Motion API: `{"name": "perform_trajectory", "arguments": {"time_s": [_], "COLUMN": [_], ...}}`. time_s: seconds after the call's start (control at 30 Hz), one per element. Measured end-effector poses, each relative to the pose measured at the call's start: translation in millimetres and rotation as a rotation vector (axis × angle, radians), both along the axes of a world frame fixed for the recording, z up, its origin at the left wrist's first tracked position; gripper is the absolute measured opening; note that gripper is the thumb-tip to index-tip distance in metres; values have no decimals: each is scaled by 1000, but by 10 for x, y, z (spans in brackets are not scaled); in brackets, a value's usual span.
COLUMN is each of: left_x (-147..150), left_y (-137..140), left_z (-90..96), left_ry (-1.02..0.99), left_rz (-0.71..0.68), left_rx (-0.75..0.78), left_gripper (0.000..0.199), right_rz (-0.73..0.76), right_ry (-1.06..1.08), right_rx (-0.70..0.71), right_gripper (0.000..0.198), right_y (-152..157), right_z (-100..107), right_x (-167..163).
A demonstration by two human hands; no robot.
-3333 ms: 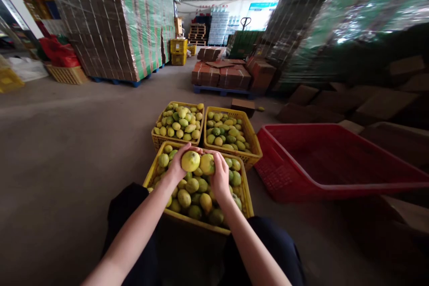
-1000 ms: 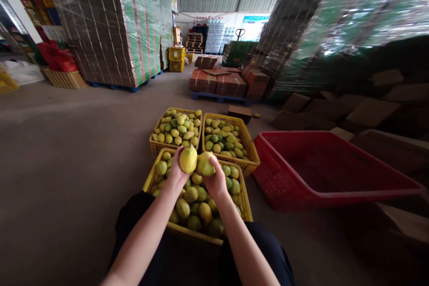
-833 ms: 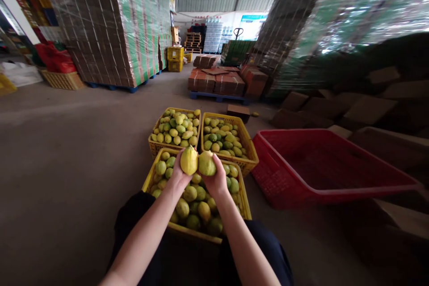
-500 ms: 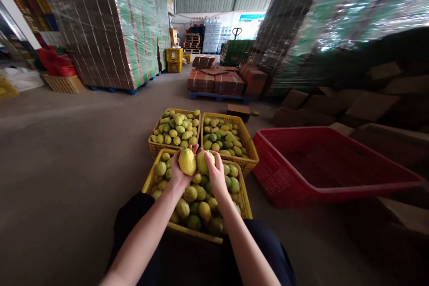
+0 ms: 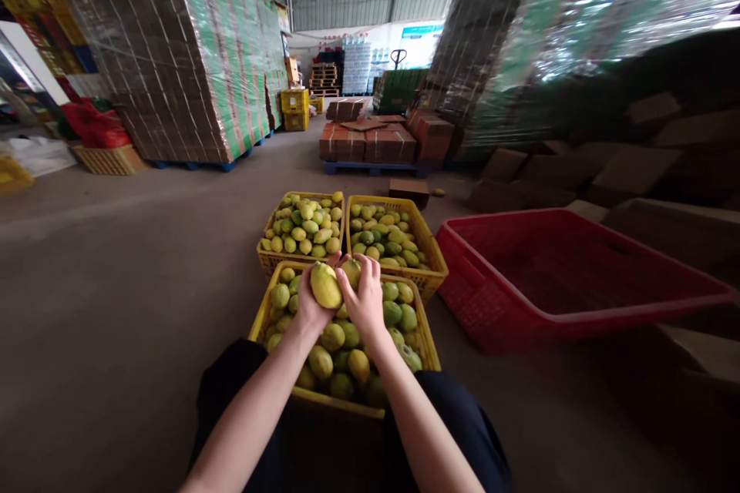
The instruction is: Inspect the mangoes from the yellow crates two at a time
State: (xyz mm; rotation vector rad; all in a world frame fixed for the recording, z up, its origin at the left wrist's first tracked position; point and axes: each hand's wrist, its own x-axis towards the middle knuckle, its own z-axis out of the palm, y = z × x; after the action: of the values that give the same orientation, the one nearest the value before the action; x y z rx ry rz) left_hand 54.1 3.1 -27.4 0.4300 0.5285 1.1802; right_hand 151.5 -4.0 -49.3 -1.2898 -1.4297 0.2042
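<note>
My left hand [image 5: 311, 306] is closed around a yellow papaya [image 5: 327, 286], its green-tinged stem end tilted up. Beside it, my right hand [image 5: 366, 300] grips a second yellow-green papaya [image 5: 351, 271], partly hidden by the fingers. Both fruits are held close together above a yellow plastic crate [image 5: 431, 343] between my knees, which is filled with green and yellow papayas [image 5: 333, 337]. Just beyond are two more yellow crates: the left one [image 5: 267, 253] is heaped with similar fruit, and the right one [image 5: 436, 260] is also filled with it.
To the right stands a large red plastic bin [image 5: 514, 289], with flattened cardboard [image 5: 636, 169] behind it. Ahead, a blue pallet [image 5: 370, 168] carries bundled cartons [image 5: 390, 145]. Tall wrapped stacks [image 5: 225, 62] rise on both sides. A small brown box [image 5: 408, 191] lies beyond the crates.
My right hand has turned so its back now faces me, and its papaya has moved slightly up behind the fingers. The left hand's papaya has tilted. The view has shifted slightly.
</note>
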Motion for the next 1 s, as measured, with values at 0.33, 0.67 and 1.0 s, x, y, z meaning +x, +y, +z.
{"name": "perform_trajectory", "arguments": {"time_s": [0.33, 0.67, 1.0], "left_x": [-75, -234, -319], "left_y": [65, -106, -90], "left_z": [-92, -103, -120], "left_ry": [-119, -26, -63], "left_rz": [77, 229, 226], "left_rx": [-53, -192, -174], "left_gripper": [26, 27, 27], "right_rz": [145, 224, 471], "right_ry": [-388, -408, -361], "right_rx": [87, 311, 378], "right_gripper": [54, 54, 57], "right_y": [-59, -99, -123], "right_z": [-99, -218, -177], "right_x": [-105, -274, -291]}}
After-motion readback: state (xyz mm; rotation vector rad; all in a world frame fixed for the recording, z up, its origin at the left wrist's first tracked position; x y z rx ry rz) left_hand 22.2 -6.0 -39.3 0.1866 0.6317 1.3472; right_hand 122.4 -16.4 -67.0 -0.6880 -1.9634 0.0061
